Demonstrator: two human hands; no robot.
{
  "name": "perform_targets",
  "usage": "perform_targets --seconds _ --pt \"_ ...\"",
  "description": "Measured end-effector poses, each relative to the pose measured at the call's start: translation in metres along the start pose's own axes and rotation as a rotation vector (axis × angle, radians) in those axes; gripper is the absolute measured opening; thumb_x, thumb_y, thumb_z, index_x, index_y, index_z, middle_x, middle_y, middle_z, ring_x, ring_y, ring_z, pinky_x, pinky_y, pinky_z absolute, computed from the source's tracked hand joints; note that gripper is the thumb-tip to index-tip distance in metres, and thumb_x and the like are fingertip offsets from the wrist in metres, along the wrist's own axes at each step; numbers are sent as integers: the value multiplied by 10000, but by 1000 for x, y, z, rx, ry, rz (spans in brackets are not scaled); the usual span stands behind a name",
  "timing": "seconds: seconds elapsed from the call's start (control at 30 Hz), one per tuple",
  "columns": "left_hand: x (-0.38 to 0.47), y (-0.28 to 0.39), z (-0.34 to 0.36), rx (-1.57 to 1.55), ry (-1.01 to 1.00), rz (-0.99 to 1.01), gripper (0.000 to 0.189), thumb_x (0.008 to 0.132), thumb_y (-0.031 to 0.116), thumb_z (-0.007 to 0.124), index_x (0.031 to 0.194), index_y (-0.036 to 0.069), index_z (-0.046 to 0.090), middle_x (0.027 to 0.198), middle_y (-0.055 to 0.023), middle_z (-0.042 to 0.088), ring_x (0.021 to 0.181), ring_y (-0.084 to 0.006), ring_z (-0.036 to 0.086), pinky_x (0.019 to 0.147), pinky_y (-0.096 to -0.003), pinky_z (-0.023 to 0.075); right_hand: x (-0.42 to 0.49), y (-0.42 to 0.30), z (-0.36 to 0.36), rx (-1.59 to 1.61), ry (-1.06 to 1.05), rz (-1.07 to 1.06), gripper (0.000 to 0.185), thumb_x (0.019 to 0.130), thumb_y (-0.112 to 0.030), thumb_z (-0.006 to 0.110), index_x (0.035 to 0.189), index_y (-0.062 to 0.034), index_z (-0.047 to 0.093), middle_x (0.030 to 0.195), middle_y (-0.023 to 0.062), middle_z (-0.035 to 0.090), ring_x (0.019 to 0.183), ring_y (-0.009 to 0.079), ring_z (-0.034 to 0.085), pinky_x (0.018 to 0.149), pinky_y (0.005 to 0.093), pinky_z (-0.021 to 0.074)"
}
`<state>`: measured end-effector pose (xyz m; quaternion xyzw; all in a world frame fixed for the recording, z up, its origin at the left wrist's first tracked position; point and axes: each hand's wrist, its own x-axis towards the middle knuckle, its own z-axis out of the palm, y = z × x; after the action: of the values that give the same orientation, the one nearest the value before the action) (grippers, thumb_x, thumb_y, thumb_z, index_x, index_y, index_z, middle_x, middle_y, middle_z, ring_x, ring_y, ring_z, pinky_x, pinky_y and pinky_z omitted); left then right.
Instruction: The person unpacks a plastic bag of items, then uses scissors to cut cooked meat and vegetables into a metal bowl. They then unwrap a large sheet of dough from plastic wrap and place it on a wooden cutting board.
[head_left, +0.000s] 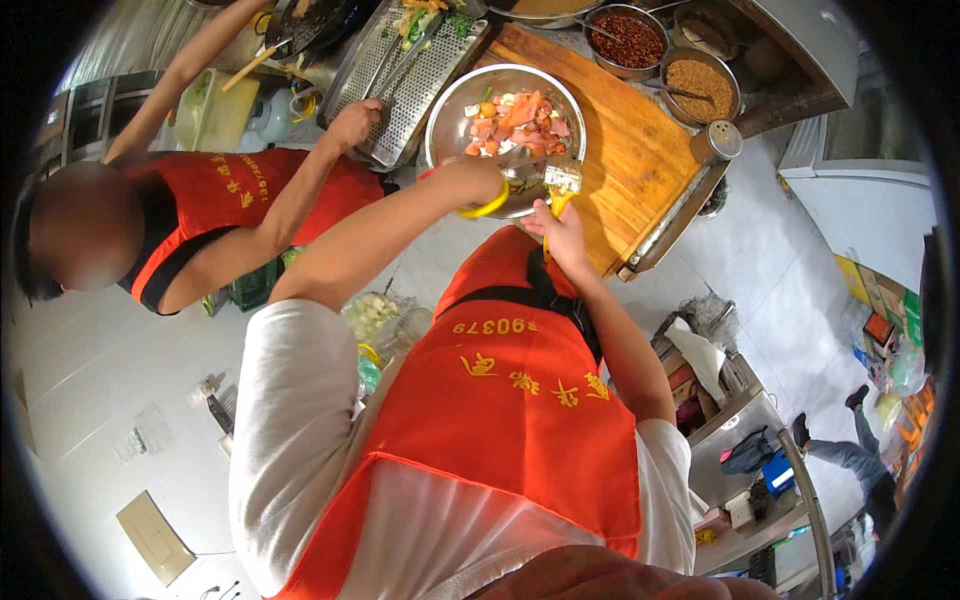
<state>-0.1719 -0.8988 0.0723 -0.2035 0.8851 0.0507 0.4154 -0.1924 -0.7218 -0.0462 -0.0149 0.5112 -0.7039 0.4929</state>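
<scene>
My left hand (476, 180) reaches over the near rim of a steel mixing bowl (436, 112). It grips a yellow-handled tool (487, 210), seemingly scissors, whose blurred blade points right towards the brush. In my right hand (562, 229) is a flat brush (561, 184) with a yellow handle, held bristles up at the bowl's near right rim. Food bits cling to the bristles. Cut pieces of pinkish-orange meat (525, 124) with some pale and green bits lie in the bowl. The bowl rests on the left part of a wooden board (637, 157).
A co-worker (255, 187) at the left holds tongs (409, 56) over a perforated steel tray (382, 120). Beyond the board stand bowls of chili flakes (628, 41) and coarse brown crumbs (699, 86). A shaker (716, 142) sits at its right corner. Another person's legs (847, 450) show lower right.
</scene>
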Motion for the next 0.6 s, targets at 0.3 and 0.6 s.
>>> perform_targets --seconds 0.3,0.6 --pt "11 -8 23 91 127 21 282 867 133 524 1081 -45 577 999 -199 682 924 -325 677 743 -410 539 -5 -11 3 11 1 11 267 968 -170 546 1123 25 449 960 110 587 766 205 670 662 298 567" --pt "3 10 -3 17 114 -1 289 871 128 519 1074 -52 621 1045 -181 671 980 -319 660 775 -405 539 -4 5 6 -1 2 22 262 964 -170 549 1115 21 452 929 103 595 774 210 673 655 300 568"
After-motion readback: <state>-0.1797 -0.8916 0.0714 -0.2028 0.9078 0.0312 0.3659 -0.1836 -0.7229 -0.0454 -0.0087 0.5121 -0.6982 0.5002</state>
